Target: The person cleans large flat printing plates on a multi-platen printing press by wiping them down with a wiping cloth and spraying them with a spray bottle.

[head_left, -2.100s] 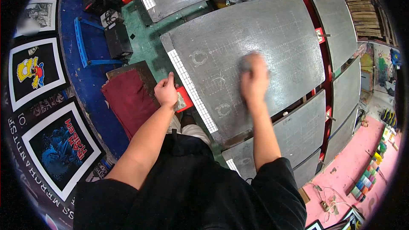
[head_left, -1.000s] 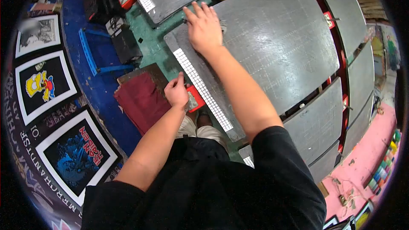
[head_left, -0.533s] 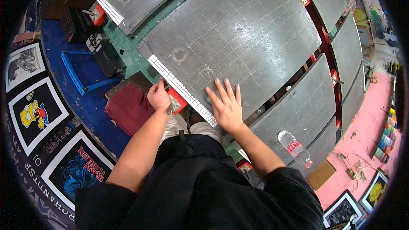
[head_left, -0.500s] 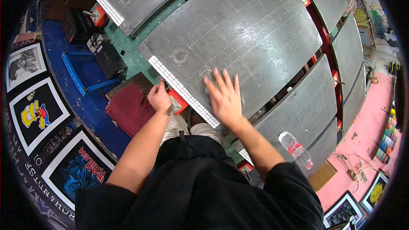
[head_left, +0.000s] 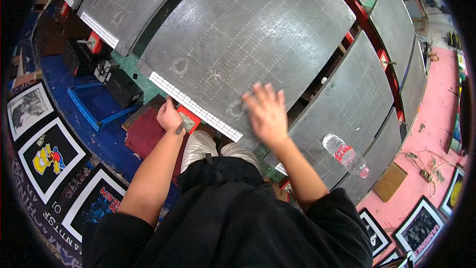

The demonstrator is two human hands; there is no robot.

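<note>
We spread the fingers of our right hand over the near right part of the grey board, whose pale markings cannot show us what is done or left, while our left hand is beside the red bracket, its grasp unclear.

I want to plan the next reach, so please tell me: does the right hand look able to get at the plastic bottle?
Probably yes: the right hand looks open and empty, and the plastic bottle lies uncovered on the neighbouring grey board, with nothing seen standing between them.
</note>
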